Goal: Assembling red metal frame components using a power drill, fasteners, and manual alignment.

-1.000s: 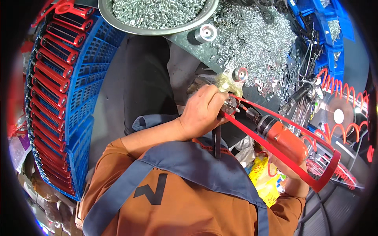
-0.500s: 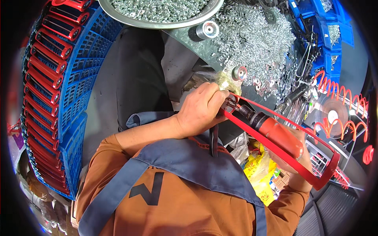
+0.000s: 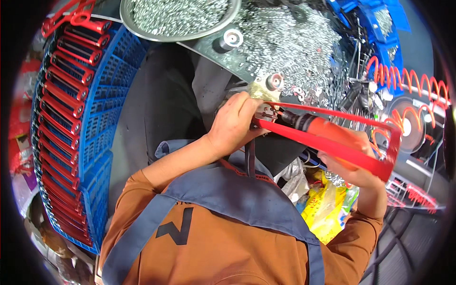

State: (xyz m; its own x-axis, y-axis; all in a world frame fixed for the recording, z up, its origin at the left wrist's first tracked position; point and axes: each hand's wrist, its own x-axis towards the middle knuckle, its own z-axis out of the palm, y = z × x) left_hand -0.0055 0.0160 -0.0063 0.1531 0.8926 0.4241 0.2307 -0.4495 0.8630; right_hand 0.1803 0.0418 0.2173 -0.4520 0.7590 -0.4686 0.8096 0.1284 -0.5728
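My left hand [image 3: 232, 122] is closed around the near end of a long red caulking gun frame [image 3: 327, 148], at the metal plate and small parts fitted there. The frame stretches out to the right, its two bars passing on either side of a power screwdriver [image 3: 330, 132] with an orange-red body and black collar. My right hand [image 3: 354, 166] grips that screwdriver's body, partly hidden behind the frame's lower bar. The screwdriver's tip points at the plate beside my left fingers; whether it touches is too blurred to tell. Just beyond my left hand stands a round metal fixture [image 3: 274, 81].
Small metal parts [image 3: 289, 47] heap on the bench, with a metal bowl [image 3: 190, 39] of more parts and another metal cylinder [image 3: 232, 39] nearby. Blue crates [image 3: 107, 90] of red frames stand left. Blue bins [image 3: 380, 28], a coiled red hose [image 3: 408, 83] and a yellow bag [image 3: 325, 204] are right.
The whole view has shifted slightly. The frame's far end has swung upward in the picture, and the right hand with the screwdriver has tilted along with it. Both grips stay the same.
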